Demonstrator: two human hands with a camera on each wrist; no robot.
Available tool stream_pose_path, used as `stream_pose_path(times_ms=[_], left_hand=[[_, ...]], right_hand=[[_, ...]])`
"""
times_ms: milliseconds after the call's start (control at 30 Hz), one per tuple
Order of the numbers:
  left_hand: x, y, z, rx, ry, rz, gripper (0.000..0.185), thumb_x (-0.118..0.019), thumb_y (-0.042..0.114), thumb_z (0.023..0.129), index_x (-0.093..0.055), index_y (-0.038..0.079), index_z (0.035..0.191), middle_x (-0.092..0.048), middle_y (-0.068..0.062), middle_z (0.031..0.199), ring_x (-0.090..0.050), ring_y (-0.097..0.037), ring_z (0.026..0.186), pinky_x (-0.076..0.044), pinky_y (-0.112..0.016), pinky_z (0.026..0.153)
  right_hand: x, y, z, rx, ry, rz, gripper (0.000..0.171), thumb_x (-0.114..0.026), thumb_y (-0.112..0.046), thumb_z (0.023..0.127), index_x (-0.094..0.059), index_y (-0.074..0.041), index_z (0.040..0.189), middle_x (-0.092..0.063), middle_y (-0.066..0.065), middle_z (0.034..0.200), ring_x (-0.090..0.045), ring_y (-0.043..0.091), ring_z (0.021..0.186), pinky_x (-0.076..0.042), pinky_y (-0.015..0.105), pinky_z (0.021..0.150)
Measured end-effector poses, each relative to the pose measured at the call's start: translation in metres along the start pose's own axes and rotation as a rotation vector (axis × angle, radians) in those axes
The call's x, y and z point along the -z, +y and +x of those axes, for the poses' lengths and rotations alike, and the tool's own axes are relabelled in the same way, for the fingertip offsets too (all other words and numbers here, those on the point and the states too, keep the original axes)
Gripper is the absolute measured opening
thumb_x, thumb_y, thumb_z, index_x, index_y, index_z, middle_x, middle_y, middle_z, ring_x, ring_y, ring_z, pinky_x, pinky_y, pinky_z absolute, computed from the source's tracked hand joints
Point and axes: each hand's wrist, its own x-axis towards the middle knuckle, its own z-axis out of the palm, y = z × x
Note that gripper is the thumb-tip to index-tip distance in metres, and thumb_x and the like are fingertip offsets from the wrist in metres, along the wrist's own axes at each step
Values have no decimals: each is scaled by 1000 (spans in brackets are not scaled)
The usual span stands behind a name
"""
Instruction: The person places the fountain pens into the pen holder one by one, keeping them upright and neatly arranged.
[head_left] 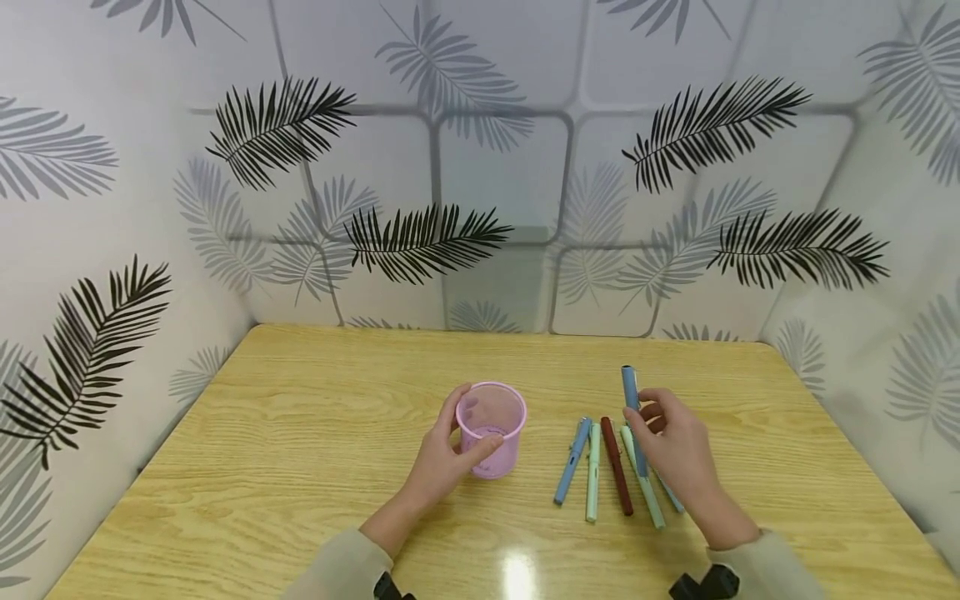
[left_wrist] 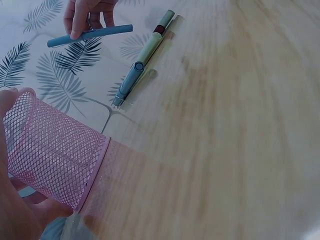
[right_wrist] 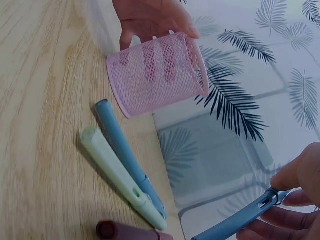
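Observation:
My left hand [head_left: 441,457] grips a pink mesh pen cup [head_left: 497,460], fingers round its far side and thumb across the near side by the rim. The cup stands upright on the table, its mouth facing up. My right hand [head_left: 678,442] pinches a blue pen [head_left: 630,388] between thumb and fingers, over the right end of a row of pens. In that row lie a blue pen [head_left: 573,461], a light green pen [head_left: 593,473], a dark red pen [head_left: 617,467] and a second light green pen [head_left: 652,501]. Another blue pen [head_left: 672,495] is partly hidden by my right hand.
The pens lie side by side on a wood-grain table [head_left: 300,417], to the right of the cup. Behind the table and at both sides stands a pale wall covering [head_left: 495,283] printed with dark and grey leaves.

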Motion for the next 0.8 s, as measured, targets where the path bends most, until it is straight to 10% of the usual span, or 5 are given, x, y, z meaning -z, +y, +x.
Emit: stream_pose_path(times_ms=[800], left_hand=[[-6,-38,10,-26,30,59,79,-68,35,84,-22,21,146,-39,-12,141,-43,-36,121,-43,-50,88]], right_hand=[[-27,-40,20,105,22,159,24,-67,-12,86,-59,-3,107,-64,7,86,-62,19,70,-50,26,58]])
